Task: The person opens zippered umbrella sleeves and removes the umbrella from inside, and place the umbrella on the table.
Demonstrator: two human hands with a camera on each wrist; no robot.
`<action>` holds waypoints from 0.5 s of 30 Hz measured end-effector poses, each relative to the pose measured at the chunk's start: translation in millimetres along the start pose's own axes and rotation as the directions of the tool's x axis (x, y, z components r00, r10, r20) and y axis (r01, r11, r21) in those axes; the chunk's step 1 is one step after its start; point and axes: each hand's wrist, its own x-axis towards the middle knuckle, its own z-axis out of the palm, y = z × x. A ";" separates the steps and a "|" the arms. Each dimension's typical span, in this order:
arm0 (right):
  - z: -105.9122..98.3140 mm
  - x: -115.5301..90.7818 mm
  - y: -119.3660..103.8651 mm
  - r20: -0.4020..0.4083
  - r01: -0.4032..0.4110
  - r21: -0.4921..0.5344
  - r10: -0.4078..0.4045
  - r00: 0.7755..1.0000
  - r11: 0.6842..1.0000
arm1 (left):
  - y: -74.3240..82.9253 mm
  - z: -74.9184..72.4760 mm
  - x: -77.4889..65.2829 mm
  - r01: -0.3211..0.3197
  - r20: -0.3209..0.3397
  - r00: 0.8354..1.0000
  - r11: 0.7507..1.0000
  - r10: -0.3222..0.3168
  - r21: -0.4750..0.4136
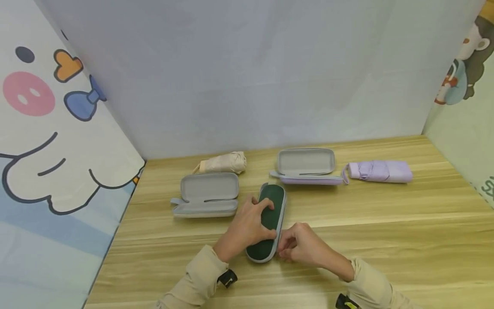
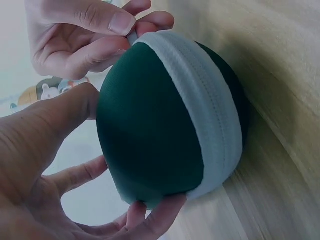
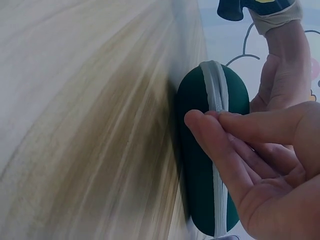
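Observation:
A dark green zip case [image 1: 275, 195] with a pale grey zipper band lies on the wooden table, its lid down. My left hand [image 1: 248, 225] holds it from above and the left, thumb and fingers spread across the lid and bent over its sides. At the case's right side, my right hand [image 1: 302, 246] pinches a small grey zipper pull [image 2: 132, 37] between thumb and forefinger. The right wrist view shows those fingertips against the zipper band [image 3: 215, 85]. Most of the pull is hidden by the fingers.
Left of the green case, an off-white case [image 1: 208, 189] lies with its lid up, and a beige folded umbrella [image 1: 225, 163] is behind it. Farther back, a lilac case [image 1: 306, 161] also has its lid raised. A lilac folded umbrella [image 1: 380, 171] lies to its right.

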 end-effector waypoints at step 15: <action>-6.7 -3.4 0.0 -0.004 -0.026 0.026 0.026 1.000 0.999 | -11.1 -11.7 -0.2 -0.146 0.087 0.984 0.983 0.156 -0.109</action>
